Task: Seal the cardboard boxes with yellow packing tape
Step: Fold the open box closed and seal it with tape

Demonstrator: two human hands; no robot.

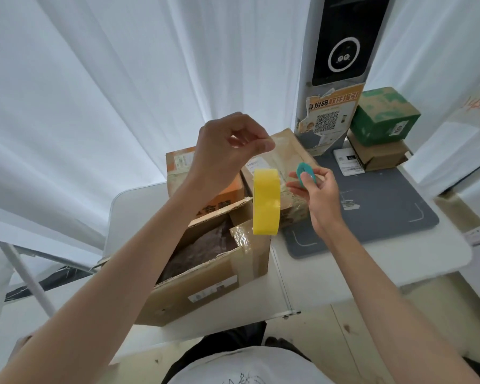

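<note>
At the centre of the frame the left hand (227, 145) is raised, its thumb and forefinger pinched together on what looks like the free end of clear tape. Below it hangs the yellow tape roll (266, 202), seen edge-on, not touched by either hand. The strip between fingers and roll is too faint to make out clearly.

Just right of the roll, the right hand (317, 189) holds a small teal ring (305, 174), thumb and fingers clamped on its rim, the other fingers loosely apart.

Under the roll, in the lower centre, an open box (205, 284) sits on the white worktop (372, 261). Its flaps stand up, a crumpled patch of clear tape is on 1 flap, and dark contents show inside. A white label is on its near side.

Behind it are 2 more boxes: an orange-printed box (183, 164) to the left, largely hidden by the left arm, and a taped brown box (291, 153) behind the hands. A grey mat (385, 200) lies on the worktop at centre right.

In the upper right a green box (383, 117) is stacked on a flat brown box (377, 155), beside a white post carrying a black screen (344, 45) and a QR poster (330, 115). White curtains (94, 79) fill the upper left.
</note>
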